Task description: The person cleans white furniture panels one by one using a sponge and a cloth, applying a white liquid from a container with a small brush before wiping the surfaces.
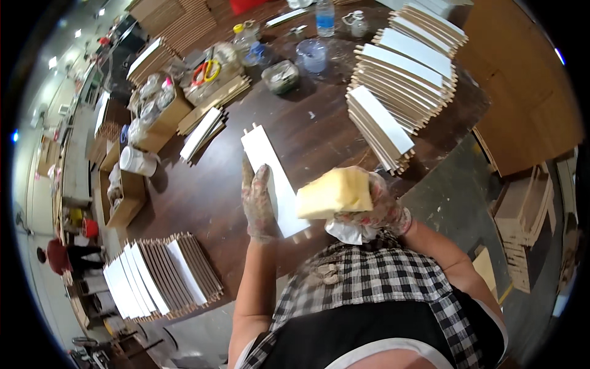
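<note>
From the smooth, faintly shiny white panel [273, 184] outward: pale wooden pegs [250, 128] at its end; at three o'clock, a matt, soft-looking yellow foam block [335, 192]; thin printed cloth on the left hand [258, 208] and right hand [386, 204]. The dark tabletop [200, 200] looks like wood, glossy. At two o'clock, stacked boards [409, 52] show smooth white faces and rougher brown edges; between twelve and one, a clear plastic bottle [325, 21]; at ten, a matt cardboard box [167, 126]; at five, checked apron cloth [350, 288]
</note>
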Motion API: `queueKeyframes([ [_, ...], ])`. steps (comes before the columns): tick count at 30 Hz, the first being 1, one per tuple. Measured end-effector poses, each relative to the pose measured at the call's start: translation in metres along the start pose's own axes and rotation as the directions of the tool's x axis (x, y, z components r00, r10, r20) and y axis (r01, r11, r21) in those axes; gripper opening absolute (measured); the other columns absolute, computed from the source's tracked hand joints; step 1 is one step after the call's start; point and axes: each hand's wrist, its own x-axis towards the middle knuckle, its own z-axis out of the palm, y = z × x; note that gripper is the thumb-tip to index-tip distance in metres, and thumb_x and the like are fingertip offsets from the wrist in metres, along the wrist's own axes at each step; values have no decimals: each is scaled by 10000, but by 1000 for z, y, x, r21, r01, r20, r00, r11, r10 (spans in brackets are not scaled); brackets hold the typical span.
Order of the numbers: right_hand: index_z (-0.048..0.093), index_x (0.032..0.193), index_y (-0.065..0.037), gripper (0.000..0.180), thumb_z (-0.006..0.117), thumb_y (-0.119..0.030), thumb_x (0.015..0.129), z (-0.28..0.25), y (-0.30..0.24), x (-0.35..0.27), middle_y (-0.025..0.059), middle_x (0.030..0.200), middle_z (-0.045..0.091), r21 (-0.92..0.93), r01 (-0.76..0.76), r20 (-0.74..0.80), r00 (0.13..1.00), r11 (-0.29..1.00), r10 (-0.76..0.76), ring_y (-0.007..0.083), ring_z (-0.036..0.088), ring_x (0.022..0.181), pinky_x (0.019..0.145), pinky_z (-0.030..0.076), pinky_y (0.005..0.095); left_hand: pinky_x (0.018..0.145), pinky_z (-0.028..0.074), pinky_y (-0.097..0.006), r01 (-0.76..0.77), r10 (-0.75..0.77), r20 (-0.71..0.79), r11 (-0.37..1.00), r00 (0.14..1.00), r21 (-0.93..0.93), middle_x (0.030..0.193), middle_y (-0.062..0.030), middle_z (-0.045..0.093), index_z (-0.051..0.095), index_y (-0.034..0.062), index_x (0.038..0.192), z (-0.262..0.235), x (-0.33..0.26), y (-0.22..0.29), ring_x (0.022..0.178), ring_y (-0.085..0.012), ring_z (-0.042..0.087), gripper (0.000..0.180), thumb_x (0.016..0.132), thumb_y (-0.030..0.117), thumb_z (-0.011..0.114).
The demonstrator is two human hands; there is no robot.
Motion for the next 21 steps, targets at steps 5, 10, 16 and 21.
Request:
queueKeyframes([
  [5,521,1162,7,688,842,-285,628,-18,10,13,100,1041,630,-508,189,79,982,840,-173,185,640,935,813,550,321,807,483,-269,66,-60,-64,993,996,97,1156,-124,554,363,29,1385,-6,11,4,951,-149,555,536,872,147,464],
  [10,529,1152,-5,661,831,-295,640,-25,33,35,90,1011,641,-400,266,107,964,877,-243,188,648,918,808,549,310,650,517,-247,-153,173,-53,952,984,264,1033,-124,605,349,41,1394,-16,28,-28,793,-133,599,538,881,145,471],
  [16,425,1311,-37,705,714,-364,758,-33,17,40,118,1027,644,-607,279,192,960,744,-203,214,665,874,789,571,346,666,518,-255,139,-142,-39,988,989,-70,1024,-118,597,332,41,1399,-11,27,-10,820,-136,593,551,882,126,502],
  [21,461,1272,-41,693,768,-280,699,-18,21,54,130,1058,636,-434,345,229,936,832,-269,231,658,899,825,557,348,643,531,-265,36,-38,-23,995,999,-96,1003,-108,592,313,1,1393,-14,31,-21,808,-140,603,553,886,123,497],
])
